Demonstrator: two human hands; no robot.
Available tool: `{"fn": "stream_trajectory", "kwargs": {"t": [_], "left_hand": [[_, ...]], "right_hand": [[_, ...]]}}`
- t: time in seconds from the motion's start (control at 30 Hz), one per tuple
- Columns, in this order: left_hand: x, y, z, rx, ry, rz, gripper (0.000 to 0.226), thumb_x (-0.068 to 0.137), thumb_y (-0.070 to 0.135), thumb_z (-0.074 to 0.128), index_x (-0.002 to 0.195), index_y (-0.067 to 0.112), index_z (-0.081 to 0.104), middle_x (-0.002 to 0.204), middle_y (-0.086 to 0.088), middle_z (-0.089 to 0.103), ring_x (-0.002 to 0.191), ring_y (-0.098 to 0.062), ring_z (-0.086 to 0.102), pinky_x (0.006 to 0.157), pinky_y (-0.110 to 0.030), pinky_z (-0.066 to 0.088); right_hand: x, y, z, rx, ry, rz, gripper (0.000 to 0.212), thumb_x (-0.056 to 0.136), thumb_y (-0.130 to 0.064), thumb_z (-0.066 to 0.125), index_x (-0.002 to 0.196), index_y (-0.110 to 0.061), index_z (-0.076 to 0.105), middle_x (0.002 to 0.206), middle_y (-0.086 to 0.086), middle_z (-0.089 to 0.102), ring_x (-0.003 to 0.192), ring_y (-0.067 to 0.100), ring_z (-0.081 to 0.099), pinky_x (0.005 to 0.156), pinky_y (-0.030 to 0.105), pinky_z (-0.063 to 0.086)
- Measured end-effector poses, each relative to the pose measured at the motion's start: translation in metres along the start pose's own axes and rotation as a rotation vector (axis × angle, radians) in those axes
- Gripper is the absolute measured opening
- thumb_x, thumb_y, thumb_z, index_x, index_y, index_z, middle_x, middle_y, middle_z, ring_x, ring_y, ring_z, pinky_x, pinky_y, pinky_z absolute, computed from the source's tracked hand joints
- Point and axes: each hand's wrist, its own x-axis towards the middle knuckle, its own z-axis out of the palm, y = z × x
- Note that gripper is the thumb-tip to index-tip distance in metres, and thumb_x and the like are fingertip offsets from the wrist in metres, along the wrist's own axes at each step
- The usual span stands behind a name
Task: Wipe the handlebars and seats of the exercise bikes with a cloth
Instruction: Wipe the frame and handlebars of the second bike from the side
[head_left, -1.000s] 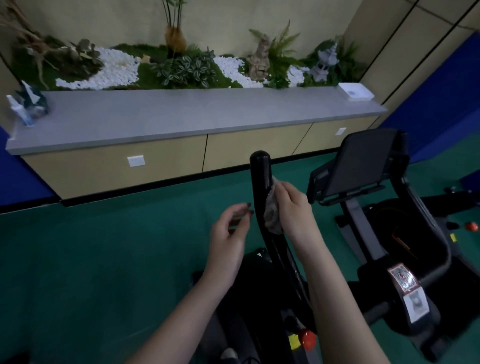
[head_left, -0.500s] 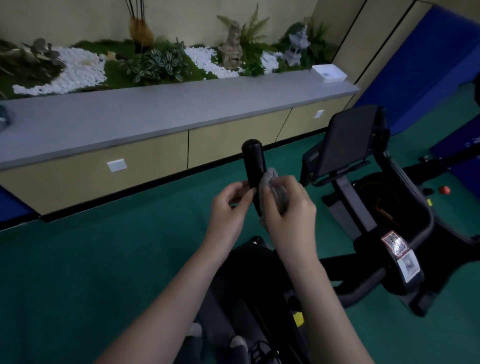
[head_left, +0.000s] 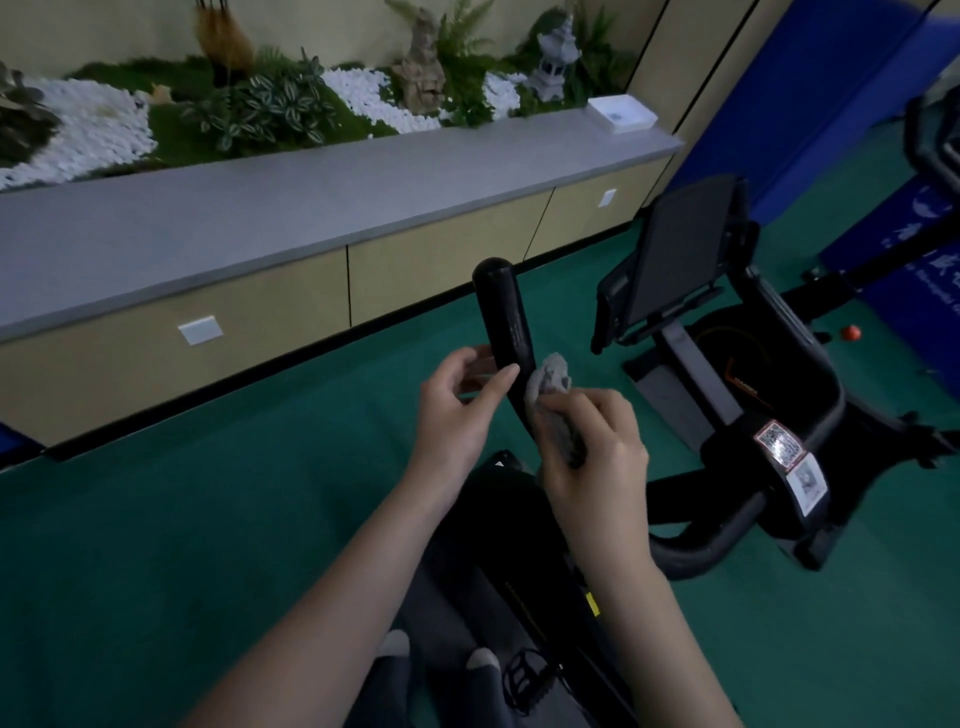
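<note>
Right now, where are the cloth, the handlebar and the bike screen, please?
cloth (head_left: 551, 376): head view, on the bunched grey top above the right hand.
handlebar (head_left: 503, 306): head view, on the upright black grip.
bike screen (head_left: 675, 249): head view, middle of the dark panel.

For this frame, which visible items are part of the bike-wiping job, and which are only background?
In use:
- grey cloth, gripped in the right hand
- black handlebar, with the left hand touching it
- second bike's tablet holder, possibly next

Background:
- grey counter
- planter with white pebbles
- stone lantern
- white box
- blue mat
</note>
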Motion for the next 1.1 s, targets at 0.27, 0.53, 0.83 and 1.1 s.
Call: {"fn": "stream_trajectory", "kwargs": {"t": [0.27, 0.53, 0.83, 1.1], "left_hand": [[-0.002, 0.004, 0.005, -0.029, 0.030, -0.022, 0.013, 0.085, 0.020, 0.069, 0.089, 0.030, 0.063, 0.090, 0.011, 0.068, 0.087, -0.002, 0.064, 0.079, -0.019, 0.048], [-0.010, 0.009, 0.012, -0.063, 0.084, -0.004, 0.017, 0.087, 0.012, 0.067, 0.090, 0.028, 0.062, 0.085, 0.014, 0.068, 0.079, 0.007, 0.063, 0.073, -0.012, 0.048], [-0.017, 0.012, 0.021, -0.132, 0.166, -0.067, 0.019, 0.086, 0.010, 0.068, 0.097, 0.025, 0.063, 0.097, 0.007, 0.069, 0.086, 0.004, 0.065, 0.073, -0.010, 0.048], [-0.033, 0.010, 0.022, -0.044, 0.183, -0.035, 0.029, 0.088, 0.015, 0.066, 0.115, 0.021, 0.059, 0.105, 0.010, 0.065, 0.090, 0.013, 0.061, 0.074, -0.008, 0.048]], "right_hand": [[0.003, 0.000, 0.003, 0.014, -0.001, 0.107, 0.017, 0.089, -0.008, 0.063, 0.105, -0.010, 0.068, 0.098, 0.006, 0.061, 0.090, 0.023, 0.058, 0.076, 0.029, 0.045], [0.061, 0.023, -0.004, 0.598, -0.440, 0.617, 0.009, 0.094, -0.024, 0.059, 0.094, -0.021, 0.067, 0.085, 0.008, 0.071, 0.074, 0.020, 0.067, 0.069, 0.036, 0.056], [0.047, 0.054, -0.025, 0.736, -0.648, 0.706, 0.016, 0.096, -0.017, 0.057, 0.099, -0.007, 0.069, 0.082, 0.006, 0.073, 0.070, 0.012, 0.069, 0.058, 0.021, 0.052], [0.056, 0.051, -0.017, 0.726, -0.701, 0.652, 0.020, 0.098, -0.021, 0.052, 0.102, -0.006, 0.064, 0.089, 0.009, 0.069, 0.081, 0.020, 0.067, 0.073, 0.033, 0.054]]}}
